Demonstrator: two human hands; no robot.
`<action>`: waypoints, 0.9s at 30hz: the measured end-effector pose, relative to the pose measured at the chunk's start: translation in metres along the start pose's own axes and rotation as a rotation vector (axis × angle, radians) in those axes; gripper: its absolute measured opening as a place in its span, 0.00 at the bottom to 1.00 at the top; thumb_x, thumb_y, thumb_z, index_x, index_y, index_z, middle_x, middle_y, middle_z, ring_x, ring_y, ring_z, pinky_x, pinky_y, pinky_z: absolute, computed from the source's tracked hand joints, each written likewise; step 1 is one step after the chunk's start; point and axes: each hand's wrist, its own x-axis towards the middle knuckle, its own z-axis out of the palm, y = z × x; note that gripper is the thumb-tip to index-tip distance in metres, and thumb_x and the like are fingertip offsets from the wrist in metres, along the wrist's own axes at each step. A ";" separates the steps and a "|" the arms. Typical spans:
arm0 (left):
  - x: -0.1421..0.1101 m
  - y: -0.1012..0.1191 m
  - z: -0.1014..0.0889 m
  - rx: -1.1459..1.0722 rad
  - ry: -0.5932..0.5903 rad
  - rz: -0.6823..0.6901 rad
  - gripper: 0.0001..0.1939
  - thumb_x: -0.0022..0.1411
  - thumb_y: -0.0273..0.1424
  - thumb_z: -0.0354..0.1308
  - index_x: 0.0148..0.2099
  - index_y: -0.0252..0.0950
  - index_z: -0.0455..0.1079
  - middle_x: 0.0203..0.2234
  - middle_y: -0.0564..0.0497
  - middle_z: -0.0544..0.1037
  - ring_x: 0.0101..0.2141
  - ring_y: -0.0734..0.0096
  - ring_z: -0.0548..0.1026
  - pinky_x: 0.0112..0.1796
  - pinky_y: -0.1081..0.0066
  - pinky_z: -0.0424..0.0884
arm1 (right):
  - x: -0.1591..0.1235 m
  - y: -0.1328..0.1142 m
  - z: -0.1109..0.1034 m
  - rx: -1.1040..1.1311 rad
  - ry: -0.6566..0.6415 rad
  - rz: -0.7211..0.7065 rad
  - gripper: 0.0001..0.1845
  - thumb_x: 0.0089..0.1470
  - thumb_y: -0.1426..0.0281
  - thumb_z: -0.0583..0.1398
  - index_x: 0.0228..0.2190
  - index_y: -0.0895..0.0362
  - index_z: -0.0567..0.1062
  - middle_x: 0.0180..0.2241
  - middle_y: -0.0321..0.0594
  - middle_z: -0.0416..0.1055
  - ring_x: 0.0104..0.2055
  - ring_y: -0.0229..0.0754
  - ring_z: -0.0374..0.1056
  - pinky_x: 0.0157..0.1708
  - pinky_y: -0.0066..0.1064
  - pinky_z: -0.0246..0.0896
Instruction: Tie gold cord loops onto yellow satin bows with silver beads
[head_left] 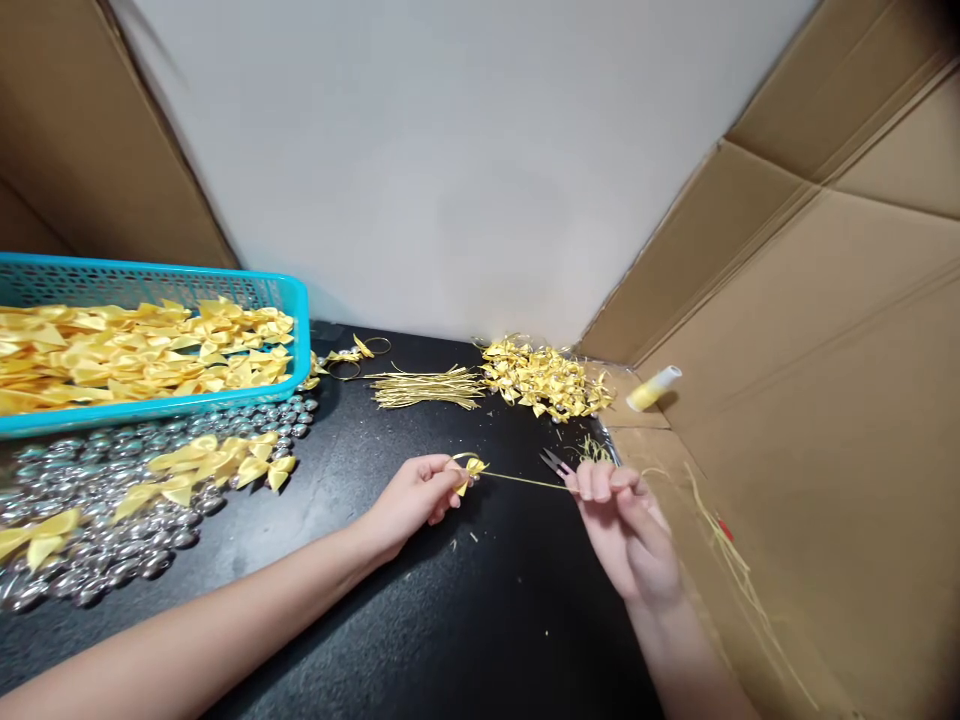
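Note:
My left hand (pixel 424 492) pinches a small yellow ribbon bow (pixel 474 467) between thumb and fingers, with a loop of cord by the fingertips. From the bow a thin gold cord (pixel 525 479) runs taut to the right. Its other end is gripped by the closed fingers of my right hand (pixel 626 520). Just past those fingers, pointed scissors (pixel 555 463) show their blades; their handles are hidden, so I cannot tell whether the hand holds them or they lie on the black table (pixel 480 620).
A turquoise basket (pixel 300 330) of yellow bows stands left, above silver beads (pixel 150 540) with loose bows on them. Behind my hands lie a bundle of gold cords (pixel 427 388) and a heap of beaded bows (pixel 544 378). A yellow-white roll (pixel 654 388) and cardboard walls (pixel 840 330) are right.

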 end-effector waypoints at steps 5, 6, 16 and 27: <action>0.000 -0.002 -0.002 -0.036 -0.016 0.052 0.14 0.54 0.39 0.60 0.26 0.34 0.65 0.16 0.58 0.67 0.17 0.81 0.58 0.20 0.77 0.52 | 0.000 0.002 0.012 0.026 -0.116 0.027 0.08 0.49 0.58 0.68 0.25 0.46 0.77 0.14 0.28 0.56 0.19 0.35 0.52 0.28 0.35 0.53; 0.000 -0.003 -0.003 -0.050 -0.024 0.063 0.15 0.54 0.40 0.61 0.26 0.34 0.65 0.17 0.58 0.67 0.17 0.81 0.59 0.20 0.77 0.52 | 0.001 0.003 0.014 0.017 -0.152 0.058 0.09 0.48 0.57 0.68 0.24 0.46 0.77 0.13 0.27 0.54 0.17 0.35 0.50 0.26 0.34 0.51; 0.000 -0.005 -0.010 -0.275 -0.228 0.031 0.18 0.50 0.40 0.68 0.27 0.35 0.64 0.30 0.50 0.74 0.29 0.72 0.71 0.30 0.71 0.67 | 0.027 0.017 -0.026 -0.002 0.070 0.254 0.12 0.41 0.62 0.71 0.25 0.52 0.77 0.13 0.24 0.52 0.18 0.31 0.49 0.32 0.34 0.56; 0.005 -0.012 -0.011 -0.317 -0.198 0.012 0.16 0.53 0.37 0.67 0.29 0.36 0.62 0.28 0.52 0.74 0.30 0.72 0.72 0.34 0.70 0.66 | 0.020 0.032 -0.029 0.053 0.026 0.354 0.13 0.43 0.61 0.70 0.24 0.53 0.73 0.14 0.24 0.50 0.18 0.32 0.47 0.30 0.33 0.56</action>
